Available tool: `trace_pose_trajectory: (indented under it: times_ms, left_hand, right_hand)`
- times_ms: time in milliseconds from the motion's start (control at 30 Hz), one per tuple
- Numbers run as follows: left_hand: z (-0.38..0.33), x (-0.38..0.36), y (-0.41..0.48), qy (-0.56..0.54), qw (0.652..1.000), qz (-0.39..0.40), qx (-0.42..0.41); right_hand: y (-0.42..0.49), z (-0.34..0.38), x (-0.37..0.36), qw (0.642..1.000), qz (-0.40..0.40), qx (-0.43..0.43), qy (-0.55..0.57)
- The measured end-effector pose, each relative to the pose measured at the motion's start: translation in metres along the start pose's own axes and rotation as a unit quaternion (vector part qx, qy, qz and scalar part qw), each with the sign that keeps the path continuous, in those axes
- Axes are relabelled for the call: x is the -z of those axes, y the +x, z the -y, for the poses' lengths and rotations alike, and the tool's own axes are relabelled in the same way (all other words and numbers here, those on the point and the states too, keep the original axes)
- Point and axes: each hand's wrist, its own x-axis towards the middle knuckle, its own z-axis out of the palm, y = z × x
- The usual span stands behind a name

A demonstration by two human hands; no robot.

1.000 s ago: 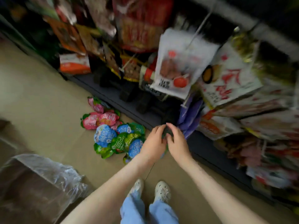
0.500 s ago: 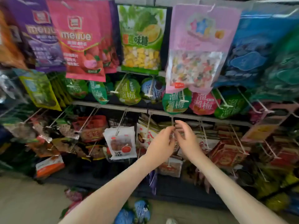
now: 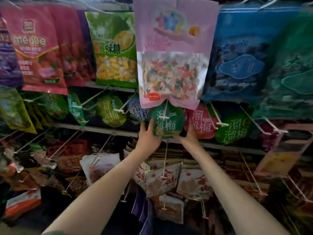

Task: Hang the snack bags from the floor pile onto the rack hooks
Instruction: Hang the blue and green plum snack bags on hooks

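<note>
Item: green snack bag (image 3: 166, 123). Round pouch, large white characters on front, brownish picture near bottom edge. Position: middle row of rack (image 3: 108, 128), threaded on white hook (image 3: 165, 117), cross tip of hook visible in front of pouch. Directly under pink candy bag (image 3: 172, 53), between blue round bag (image 3: 138, 110) and red round bag (image 3: 201, 123).

Grip, left hand (image 3: 147, 135): curled round lower left edge, thumb over front, fingers behind.
Grip, right hand (image 3: 190, 134): curled round lower right edge, thumb beneath, fingers up along side.

Versus 0.5 s ago: hands then lower, fingertips together at a hook under the rail; now raised and apart, one each side of pouch.
Versus 1.0 s ago: view then down at floor pile, now level on rack.
</note>
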Motion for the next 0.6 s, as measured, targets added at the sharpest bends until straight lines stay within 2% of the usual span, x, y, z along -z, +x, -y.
trace_pose_trajectory:
  times_ms: [67, 200, 267, 333, 500, 600]
  left_hand:
    - [0.008, -0.007, 0.018, -0.042, 0.999, -0.030, -0.015]
    - [0.016, -0.004, 0.040, -0.245, 0.965, -0.049, -0.075]
    - [0.020, 0.002, 0.041, -0.318, 0.943, -0.049, -0.083]
    - [0.019, 0.008, 0.038, -0.347, 0.934, -0.031, -0.073]
    - [0.003, 0.027, 0.014, -0.420, 0.907, 0.027, -0.035]
    - [0.009, 0.047, -0.004, -0.415, 0.907, 0.067, -0.032]
  right_hand:
    - [0.019, -0.011, -0.006, 0.999, -0.019, 0.004, 0.048]
    - [0.030, -0.023, -0.019, 0.977, -0.056, -0.003, 0.205]
    - [0.025, -0.023, -0.023, 0.970, -0.065, 0.009, 0.234]
    - [0.016, -0.019, -0.023, 0.966, -0.069, 0.016, 0.250]
    - [-0.019, 0.004, -0.016, 0.962, 0.005, 0.028, 0.270]
    - [-0.042, 0.018, -0.009, 0.964, 0.062, 0.019, 0.257]
